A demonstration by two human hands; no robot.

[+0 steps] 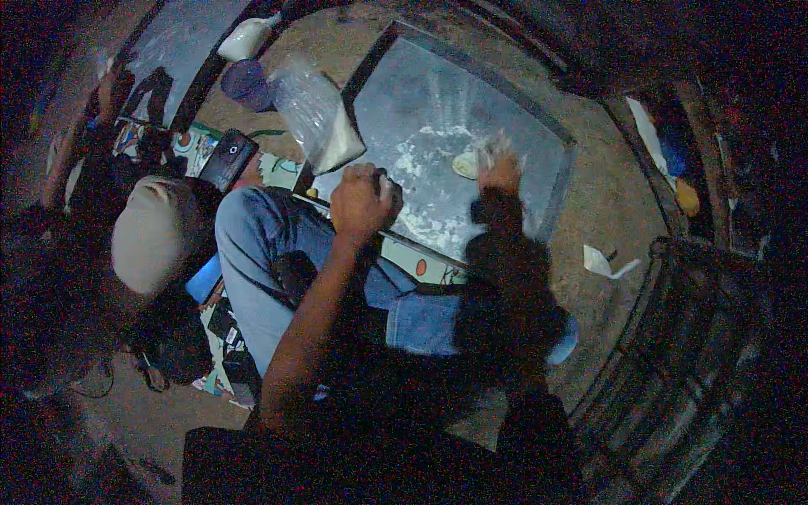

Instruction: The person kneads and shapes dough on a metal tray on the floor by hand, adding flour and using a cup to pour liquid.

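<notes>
My left hand [364, 202] has its fingers curled at the near left edge of a grey board [404, 76] dusted with white powder; what they grip I cannot make out. My right hand [499, 168], blurred by motion, is over the board at a flat, pale piece of what looks like dough [465, 165]; its finger positions are unclear. A small yellowish lump [312, 193] lies by the board's left corner. A clear plastic bag with white contents [332, 135] rests beside the board, near a purple round object [244, 84] and a small white bag [244, 38].
A person in a pale cap [156, 231] is close at my left, near a dark phone [229, 158]. A grey panel [164, 50] is at the upper left. A white scrap [602, 263] lies on the ground at right, beside a dark slatted object [665, 353].
</notes>
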